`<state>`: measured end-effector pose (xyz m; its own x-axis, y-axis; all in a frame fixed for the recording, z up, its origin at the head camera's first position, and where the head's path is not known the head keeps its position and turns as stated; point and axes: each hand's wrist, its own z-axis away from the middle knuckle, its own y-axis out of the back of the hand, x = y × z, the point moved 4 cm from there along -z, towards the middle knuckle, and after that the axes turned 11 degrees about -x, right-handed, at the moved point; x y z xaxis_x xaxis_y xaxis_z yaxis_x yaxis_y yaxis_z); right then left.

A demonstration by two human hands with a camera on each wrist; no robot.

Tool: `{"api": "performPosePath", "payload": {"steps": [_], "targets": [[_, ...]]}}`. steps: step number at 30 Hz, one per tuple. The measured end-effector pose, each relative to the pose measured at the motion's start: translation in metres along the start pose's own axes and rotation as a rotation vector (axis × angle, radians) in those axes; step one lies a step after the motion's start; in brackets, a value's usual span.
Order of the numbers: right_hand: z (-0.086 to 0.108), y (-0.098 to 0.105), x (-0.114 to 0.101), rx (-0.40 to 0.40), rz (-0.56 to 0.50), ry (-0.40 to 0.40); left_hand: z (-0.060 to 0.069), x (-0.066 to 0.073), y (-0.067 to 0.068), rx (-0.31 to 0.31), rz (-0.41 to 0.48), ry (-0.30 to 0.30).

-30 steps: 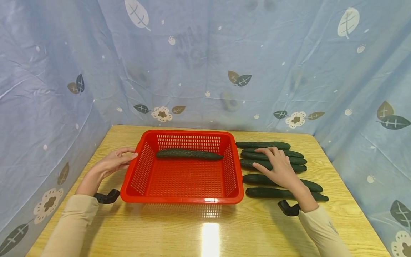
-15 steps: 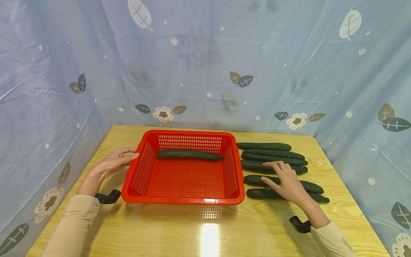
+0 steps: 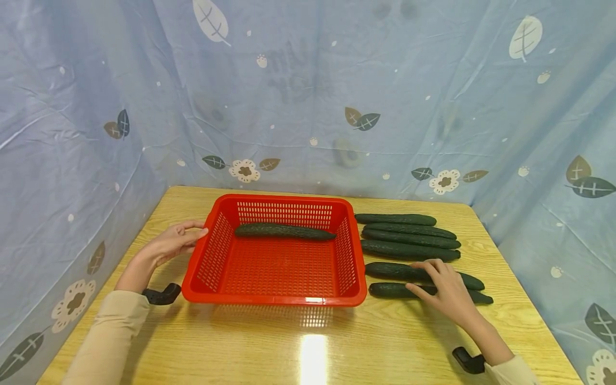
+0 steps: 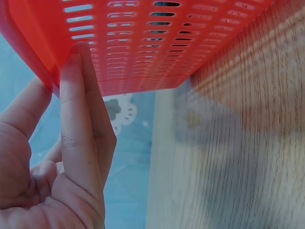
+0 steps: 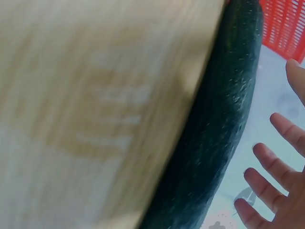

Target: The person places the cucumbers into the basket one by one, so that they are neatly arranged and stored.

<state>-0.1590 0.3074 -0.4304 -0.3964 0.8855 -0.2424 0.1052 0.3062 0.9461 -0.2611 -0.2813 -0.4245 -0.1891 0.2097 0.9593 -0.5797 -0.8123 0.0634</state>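
Observation:
A red plastic basket with slotted walls stands on the table, and one dark green cucumber lies along its back wall. My left hand pinches the basket's left rim; the left wrist view has the thumb on one side of the rim and fingers on the other. Over the two nearest cucumbers to the right of the basket is my right hand, fingers spread and holding nothing. The front cucumber appears large in the right wrist view, apart from the fingertips.
Behind the right hand, several more cucumbers lie side by side, their left ends close to the basket's right wall. The wooden table is bordered by blue patterned curtains at the back and both sides.
My right hand has moved from above the middle cucumbers toward the front of the table, over the nearest ones. The left hand and basket have stayed in place.

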Motion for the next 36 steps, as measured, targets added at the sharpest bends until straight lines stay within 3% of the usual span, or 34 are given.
{"api": "performPosePath", "payload": {"steps": [18,28,36], "targets": [[0.033,-0.004,0.019,0.009,0.020,-0.062,0.001,0.000,-0.001,-0.018,-0.008,0.017],[0.040,-0.004,0.030,0.004,0.035,-0.073,0.001,-0.001,-0.002,-0.008,-0.008,0.026],[0.041,-0.007,0.036,-0.065,0.088,-0.078,0.002,0.000,-0.002,-0.004,0.000,0.028]]}}
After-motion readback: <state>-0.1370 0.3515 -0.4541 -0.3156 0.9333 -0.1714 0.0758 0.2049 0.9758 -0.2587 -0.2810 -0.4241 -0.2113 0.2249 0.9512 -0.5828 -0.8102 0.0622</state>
